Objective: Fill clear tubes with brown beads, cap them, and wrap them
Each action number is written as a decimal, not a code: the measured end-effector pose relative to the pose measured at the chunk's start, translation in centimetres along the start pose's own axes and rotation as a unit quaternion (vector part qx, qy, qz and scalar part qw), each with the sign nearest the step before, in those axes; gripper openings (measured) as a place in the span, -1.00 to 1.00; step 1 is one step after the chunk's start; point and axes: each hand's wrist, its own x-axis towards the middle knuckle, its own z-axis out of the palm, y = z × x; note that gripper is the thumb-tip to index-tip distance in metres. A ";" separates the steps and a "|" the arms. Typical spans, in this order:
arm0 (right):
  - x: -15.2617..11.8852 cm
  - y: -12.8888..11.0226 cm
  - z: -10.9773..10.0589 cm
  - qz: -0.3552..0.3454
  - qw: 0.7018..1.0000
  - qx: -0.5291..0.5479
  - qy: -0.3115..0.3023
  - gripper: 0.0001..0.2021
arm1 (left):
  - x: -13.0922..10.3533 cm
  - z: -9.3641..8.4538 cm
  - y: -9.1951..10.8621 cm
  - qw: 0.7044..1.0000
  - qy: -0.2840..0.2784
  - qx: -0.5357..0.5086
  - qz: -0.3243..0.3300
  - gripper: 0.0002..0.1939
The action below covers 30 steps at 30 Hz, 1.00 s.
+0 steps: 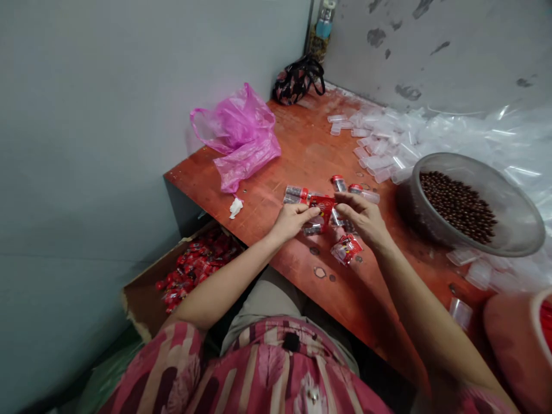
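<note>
My left hand [294, 221] pinches a small red printed wrapper [324, 206] between thumb and fingers, just above the table. My right hand [364, 217] closes on the wrapper's right edge, fingertips and thumb close together. Around and beneath my hands lie several clear tubes of dark balls [294, 194], some with red caps [337, 179]. Part of these is hidden by my hands. Nearer to me, a small pile of red and clear printed wrappers [346, 249] rests on the orange-red table [302, 259].
A grey bowl [416, 190] of dark round balls stands at right, among many clear tubes [383, 161]. A red tub [513, 333] is at lower right. Left of the table, a cardboard box [140, 293] holds red-capped pieces. A pink bag [245, 138] and dark pouch [293, 83] lie behind.
</note>
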 end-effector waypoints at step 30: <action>-2.9 4.3 -2.7 0.124 0.912 -0.375 0.111 -0.66 | -6.5 3.7 -1.5 0.925 0.125 -0.316 -0.169 -0.81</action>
